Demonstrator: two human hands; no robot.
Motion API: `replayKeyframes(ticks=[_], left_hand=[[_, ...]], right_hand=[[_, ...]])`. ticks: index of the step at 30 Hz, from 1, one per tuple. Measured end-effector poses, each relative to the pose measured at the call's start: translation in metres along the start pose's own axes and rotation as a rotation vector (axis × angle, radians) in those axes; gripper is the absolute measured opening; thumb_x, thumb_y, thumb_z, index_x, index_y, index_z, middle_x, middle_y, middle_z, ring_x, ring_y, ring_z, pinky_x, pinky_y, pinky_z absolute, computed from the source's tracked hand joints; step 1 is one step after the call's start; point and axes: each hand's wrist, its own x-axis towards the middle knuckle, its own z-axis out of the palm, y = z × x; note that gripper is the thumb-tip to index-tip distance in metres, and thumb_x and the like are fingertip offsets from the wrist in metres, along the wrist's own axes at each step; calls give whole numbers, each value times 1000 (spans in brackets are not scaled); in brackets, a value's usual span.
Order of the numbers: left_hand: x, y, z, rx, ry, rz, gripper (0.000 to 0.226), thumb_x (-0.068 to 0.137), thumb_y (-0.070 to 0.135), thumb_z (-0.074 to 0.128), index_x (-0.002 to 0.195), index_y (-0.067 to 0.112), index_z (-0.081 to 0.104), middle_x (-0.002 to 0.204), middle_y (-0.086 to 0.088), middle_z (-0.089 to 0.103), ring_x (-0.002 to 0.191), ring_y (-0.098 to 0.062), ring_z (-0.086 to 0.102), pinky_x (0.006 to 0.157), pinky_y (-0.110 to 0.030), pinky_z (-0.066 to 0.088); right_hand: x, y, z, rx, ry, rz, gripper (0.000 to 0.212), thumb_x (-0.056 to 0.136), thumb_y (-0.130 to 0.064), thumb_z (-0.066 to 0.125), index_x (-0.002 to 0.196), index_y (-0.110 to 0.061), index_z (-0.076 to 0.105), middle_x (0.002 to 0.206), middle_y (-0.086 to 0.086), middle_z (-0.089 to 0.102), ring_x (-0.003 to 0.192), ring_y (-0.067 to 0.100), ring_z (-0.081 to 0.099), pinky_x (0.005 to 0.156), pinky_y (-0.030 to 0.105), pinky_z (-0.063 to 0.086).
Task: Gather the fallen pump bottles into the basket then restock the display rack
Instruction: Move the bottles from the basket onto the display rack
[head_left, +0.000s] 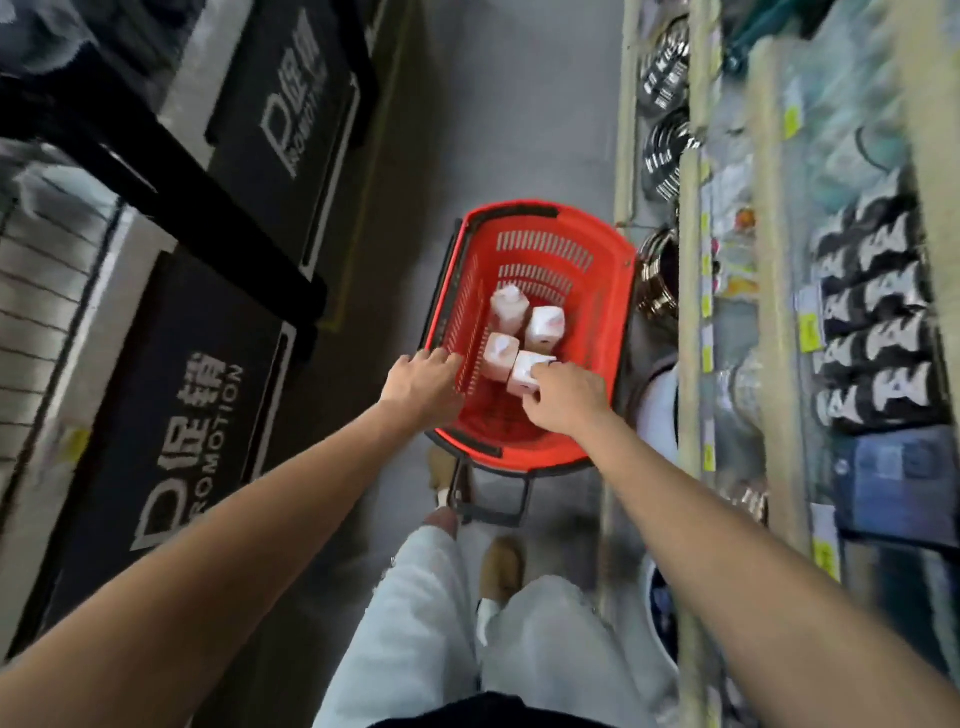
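A red plastic basket stands on the grey floor in front of me. Inside it lie several white and pink pump bottles, among them one at the far end, one at the right and one in the middle. My right hand is inside the basket, fingers closed around the nearest bottle. My left hand rests on the basket's left rim, fingers curled over the edge.
A display rack with shelves of packaged goods and yellow price tags runs along the right. Black promotion stands line the left. My legs and tan shoes are just behind the basket's dark pull handle.
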Motion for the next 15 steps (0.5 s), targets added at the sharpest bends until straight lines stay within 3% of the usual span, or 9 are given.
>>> replayKeyframes(ticks=[8, 15], left_hand=[[141, 15, 40, -72, -164, 88, 59, 88, 38, 52, 140, 16, 34, 136, -8, 46, 124, -31, 47, 99, -43, 39], [262, 17, 153, -146, -252, 106, 71, 88, 41, 54, 147, 18, 22, 145, -7, 35, 128, -30, 41, 97, -44, 40]], right_hand=[[82, 49, 46, 157, -60, 194, 40, 89, -36, 51, 122, -13, 52, 117, 10, 60, 110, 32, 55, 82, 38, 46], [186, 89, 146, 184, -78, 321, 51, 88, -34, 54, 134, -15, 42, 129, 10, 49, 120, 29, 45, 89, 39, 44]])
